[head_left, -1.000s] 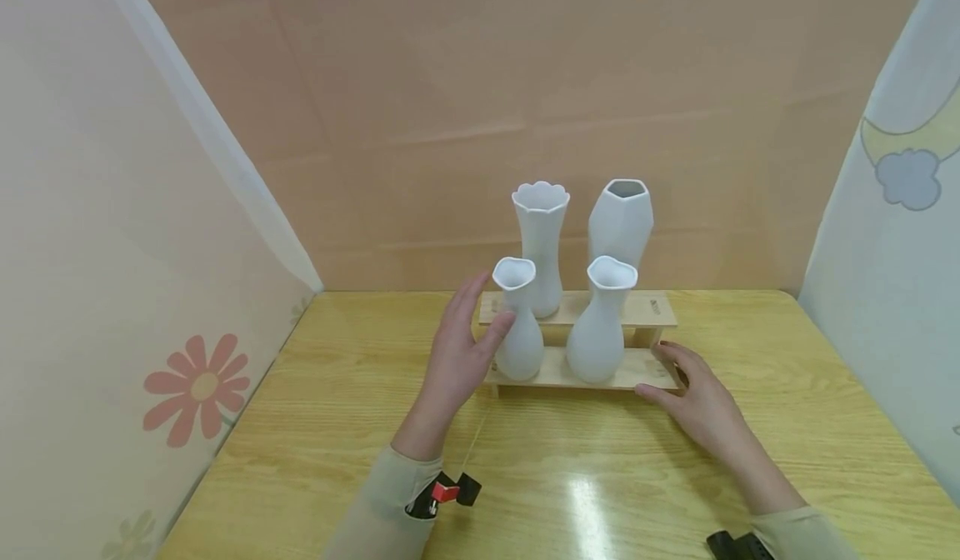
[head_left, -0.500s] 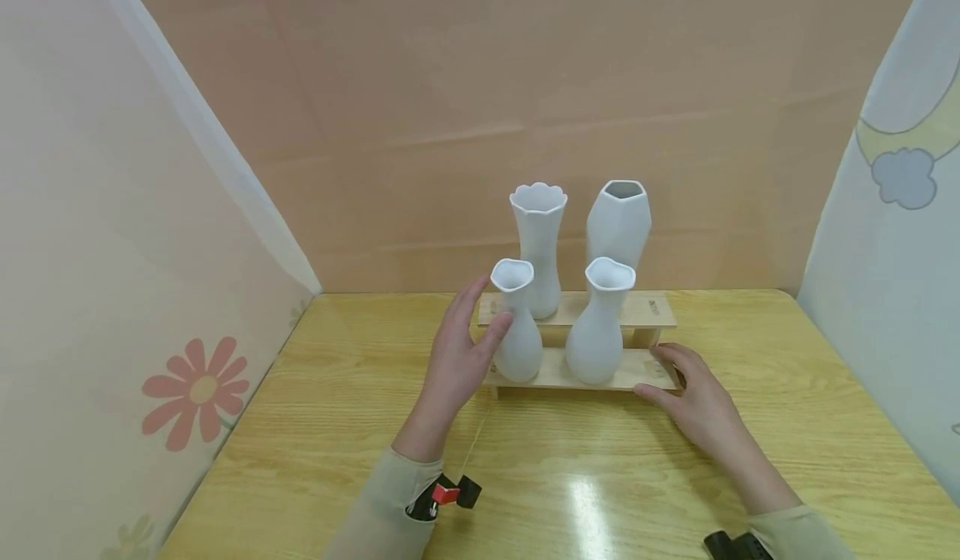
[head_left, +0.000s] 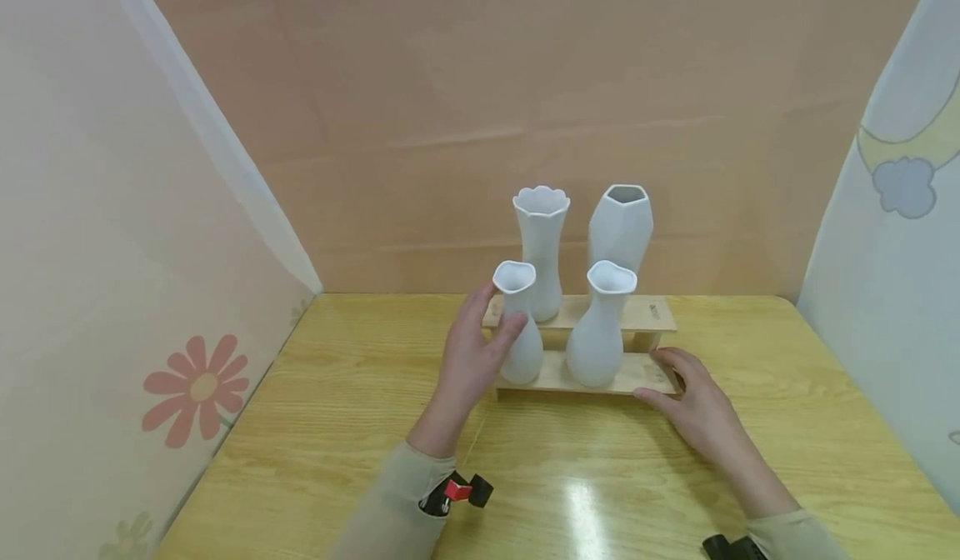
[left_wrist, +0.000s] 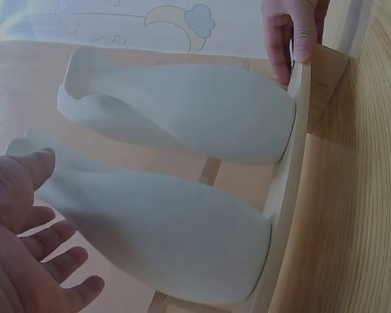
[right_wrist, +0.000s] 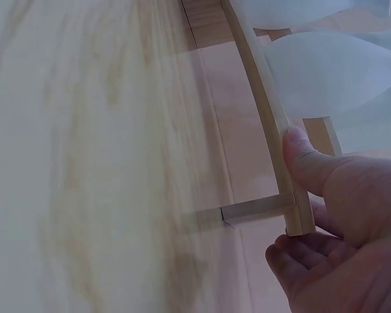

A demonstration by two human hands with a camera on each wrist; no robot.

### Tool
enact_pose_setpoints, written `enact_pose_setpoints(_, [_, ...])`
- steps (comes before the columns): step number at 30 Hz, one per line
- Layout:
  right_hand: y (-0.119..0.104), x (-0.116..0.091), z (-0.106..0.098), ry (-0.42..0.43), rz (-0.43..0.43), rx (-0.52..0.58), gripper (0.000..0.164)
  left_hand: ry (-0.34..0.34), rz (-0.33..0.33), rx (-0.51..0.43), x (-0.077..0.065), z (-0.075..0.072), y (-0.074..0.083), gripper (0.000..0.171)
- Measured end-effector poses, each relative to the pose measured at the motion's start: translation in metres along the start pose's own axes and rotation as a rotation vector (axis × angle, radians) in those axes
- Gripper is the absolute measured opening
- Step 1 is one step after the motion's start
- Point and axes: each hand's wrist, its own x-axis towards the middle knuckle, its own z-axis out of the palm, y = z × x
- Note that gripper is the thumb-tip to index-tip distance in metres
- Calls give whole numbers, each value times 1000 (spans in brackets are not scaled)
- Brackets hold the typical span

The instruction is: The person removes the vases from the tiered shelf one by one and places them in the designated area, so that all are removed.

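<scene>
A two-tier wooden stand bears several white vases on its steps. My left hand is beside the slim front-left vase, its thumb in front of the neck and its fingers on the left side. In the left wrist view these fingers are spread and loosely bent near that vase; contact is hard to tell. My right hand grips the right end of the lower step; the right wrist view has the thumb on the board's edge and fingers curled round its end. On the lower step's right stands a bulbous vase.
Behind, on the upper step, stand a scallop-rimmed vase and a faceted vase. The stand sits toward the back of a wooden table. A tan backdrop rises behind it, with patterned walls on both sides.
My left hand has moved slightly right, closer round the front-left vase. The right hand keeps its hold on the stand, and the vases stay in place.
</scene>
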Motion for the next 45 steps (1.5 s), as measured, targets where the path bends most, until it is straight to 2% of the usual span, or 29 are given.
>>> enact_pose_setpoints(9, [1,1,2,8,-6,-1,82,112,27,-65,4,12,1,49])
enact_pose_setpoints(14, [1,2,2,12,-2,-3,82,138,43,-89,5,14,1,44])
enact_pose_setpoints(27, [-3,3,3,24,-3,-5,85,164,15,-88,8,14,0,38])
enact_pose_setpoints(32, [-2,3,3,14,5,13,87,161,27,-79,8,13,0,39])
enact_pose_setpoints(36, [1,-1,4,12,-14,77,82,157,35,-73,7,13,0,39])
enact_pose_setpoints(45, [10,-4,4,72,-61,202,65,147,26,-62,6,11,-1,40])
